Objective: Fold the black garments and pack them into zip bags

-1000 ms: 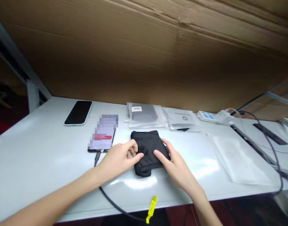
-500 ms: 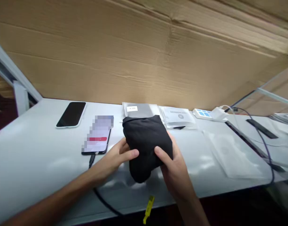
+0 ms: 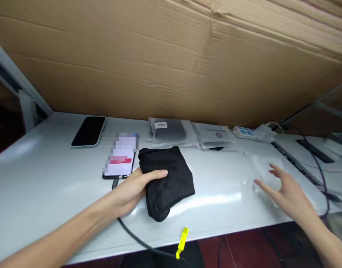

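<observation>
A folded piece of black cloth [image 3: 171,178] is held by its left side above the table's front part. My left hand [image 3: 140,184] grips it, thumb on top and the other fingers hidden underneath. Over to the right, my right hand [image 3: 285,190] is open with its fingers apart and nothing in them. It hovers over a clear plastic bag [image 3: 260,165] that lies flat on the white table [image 3: 48,201]; whether the fingertips touch the bag I cannot tell.
Left of the cloth lie a lit phone [image 3: 120,156] with a black cable [image 3: 137,240] and a dark-screened phone [image 3: 89,131]. Packaged items [image 3: 171,133] and a power strip [image 3: 243,131] sit along the cardboard wall [image 3: 117,67]. A yellow tag [image 3: 182,240] hangs by the front edge.
My right hand has let go of the black cloth and moved right, over the plastic bag. The cloth, now in my left hand alone, has shifted slightly left.
</observation>
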The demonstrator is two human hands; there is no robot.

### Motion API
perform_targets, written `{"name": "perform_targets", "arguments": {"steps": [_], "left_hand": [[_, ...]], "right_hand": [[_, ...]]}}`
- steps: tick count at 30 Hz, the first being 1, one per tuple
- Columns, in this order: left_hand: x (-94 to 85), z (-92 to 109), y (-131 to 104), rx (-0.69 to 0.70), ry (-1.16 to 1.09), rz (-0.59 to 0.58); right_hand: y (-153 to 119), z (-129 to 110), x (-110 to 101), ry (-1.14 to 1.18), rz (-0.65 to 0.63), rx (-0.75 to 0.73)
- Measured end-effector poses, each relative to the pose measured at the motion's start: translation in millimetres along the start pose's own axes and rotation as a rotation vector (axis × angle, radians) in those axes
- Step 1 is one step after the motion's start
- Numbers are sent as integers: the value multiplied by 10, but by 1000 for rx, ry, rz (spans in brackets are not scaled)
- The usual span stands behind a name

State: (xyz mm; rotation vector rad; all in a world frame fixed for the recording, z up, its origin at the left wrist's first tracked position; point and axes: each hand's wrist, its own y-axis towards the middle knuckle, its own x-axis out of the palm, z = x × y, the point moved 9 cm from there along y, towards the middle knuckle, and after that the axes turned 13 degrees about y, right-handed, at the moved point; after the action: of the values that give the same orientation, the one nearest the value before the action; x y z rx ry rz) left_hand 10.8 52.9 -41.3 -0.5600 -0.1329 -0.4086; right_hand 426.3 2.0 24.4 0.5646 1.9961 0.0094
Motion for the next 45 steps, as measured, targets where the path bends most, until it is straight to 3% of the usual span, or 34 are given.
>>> {"name": "perform_targets", "arguments": {"steps": [2,4,9,12,16,18,20,25,32,45], "left_hand": [[20,-14,-2,-8,2,-13],[46,-2,-14,10,-7,-41],[104,34,-106,14,-7,-91],[218,10,-155,-18,-8,-135],[438,-47,-167,-12,34,-191],[529,-69,-166,10,73,-223],[546,-83,-158,25,89,-215],[419,-118,-125,-27,6,-148],[443,-215,-182,-226,-219,-212],[490,-211,-233,-161,-64,-386]], "right_hand": [[-11,217,11,4,-23,91],[-42,282,32,17,-37,130],[-157,48,125,68,-23,120],[-384,-412,334,170,-69,42],[-828,-1413,598,440,-168,-281],[-987,-1781,638,498,-181,-404],[-1053,-1982,605,510,-141,-481],[-1052,-2109,502,479,-99,-594],[-1116,-2237,497,448,-152,-693],[-1276,-2296,396,479,-156,-777]]}}
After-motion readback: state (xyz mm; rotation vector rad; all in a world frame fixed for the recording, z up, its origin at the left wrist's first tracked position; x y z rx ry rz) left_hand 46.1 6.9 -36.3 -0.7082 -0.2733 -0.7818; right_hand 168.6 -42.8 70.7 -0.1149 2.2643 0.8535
